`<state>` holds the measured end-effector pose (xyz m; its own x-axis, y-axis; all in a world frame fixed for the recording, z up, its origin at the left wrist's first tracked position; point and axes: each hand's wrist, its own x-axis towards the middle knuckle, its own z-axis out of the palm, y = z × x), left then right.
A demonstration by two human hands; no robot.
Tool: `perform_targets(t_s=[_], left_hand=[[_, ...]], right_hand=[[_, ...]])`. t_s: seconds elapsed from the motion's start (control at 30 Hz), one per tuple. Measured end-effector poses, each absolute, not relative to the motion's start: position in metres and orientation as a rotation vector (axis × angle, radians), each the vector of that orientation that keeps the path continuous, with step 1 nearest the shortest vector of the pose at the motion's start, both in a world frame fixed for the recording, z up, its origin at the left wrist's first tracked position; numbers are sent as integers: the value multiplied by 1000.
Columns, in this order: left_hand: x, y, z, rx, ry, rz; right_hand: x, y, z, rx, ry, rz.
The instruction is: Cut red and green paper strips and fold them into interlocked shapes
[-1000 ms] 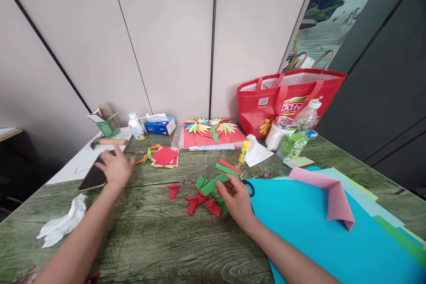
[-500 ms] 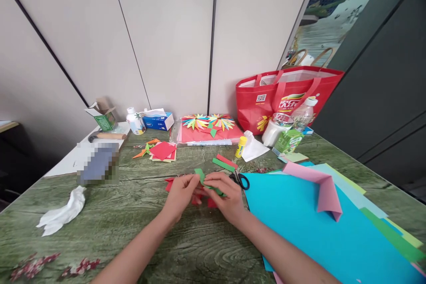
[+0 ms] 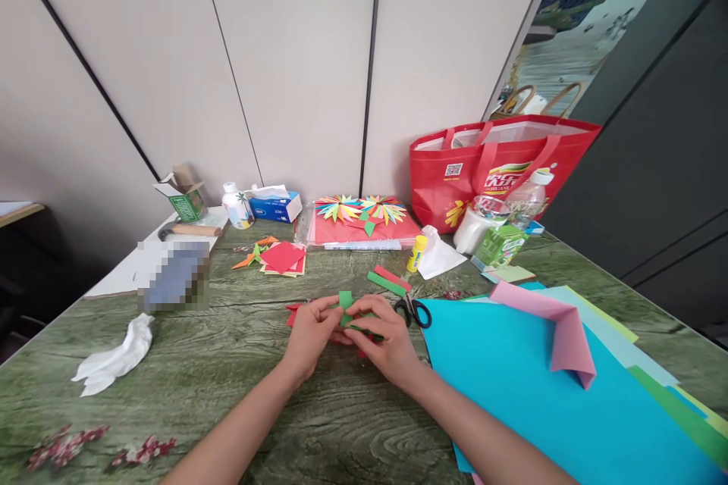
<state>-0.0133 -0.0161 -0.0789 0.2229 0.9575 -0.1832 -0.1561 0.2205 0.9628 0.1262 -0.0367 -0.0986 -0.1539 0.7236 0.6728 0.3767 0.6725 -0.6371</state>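
- At the far left of the desk (image 3: 216, 364), a crumpled tissue (image 3: 117, 356) is lying in front of a pixelated patch, so you cannot tell what is under it.
- Behind that patch, a hammer (image 3: 196, 229) is resting on a white sheet, with an opened box (image 3: 189, 204) standing behind it.
- Next along, a white bottle (image 3: 237, 208) is standing beside a blue tissue box (image 3: 277, 207), and red paper squares (image 3: 284, 258) are lying in front of them.
- Your left hand (image 3: 305, 337) is pinching a green paper strip (image 3: 345, 297) between thumb and fingertips, above red folded pieces (image 3: 292, 316) that your hands are partly hiding.
- The strip is sitting between your two hands, its upper end sticking up.
- Your right hand (image 3: 387, 333) is gripping it from the other side, fingers curled and nearly closed.
- Just beyond that hand, scissors (image 3: 419, 313) are lying near a yellow glue stick (image 3: 417, 254).
- Farther right, a pink folded paper (image 3: 570, 330) is resting on a big blue sheet (image 3: 528, 402).
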Motion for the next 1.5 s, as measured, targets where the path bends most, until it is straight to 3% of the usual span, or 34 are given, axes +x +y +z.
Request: perform_targets(t_s=[0.4,0.67,0.93,1.2,1.5], left_hand=[[-16,-21,-78,1238,935,798],[-15,-23,-82,1188,866,924],[-16,-22,-94,1321,964,1034],[-24,-18,-90,1718,968,912],[-19,-19,-87,1335,1023,977]], right_hand=[[128,-37,-98,-1010,-1616,625],[131,-30,-102,-1097,-1312,940],[129,-31,-105,-984,-1386,847],[132,-29,-102,-1008,-1543,844],[134,-27,-102,-1015,-1459,816]])
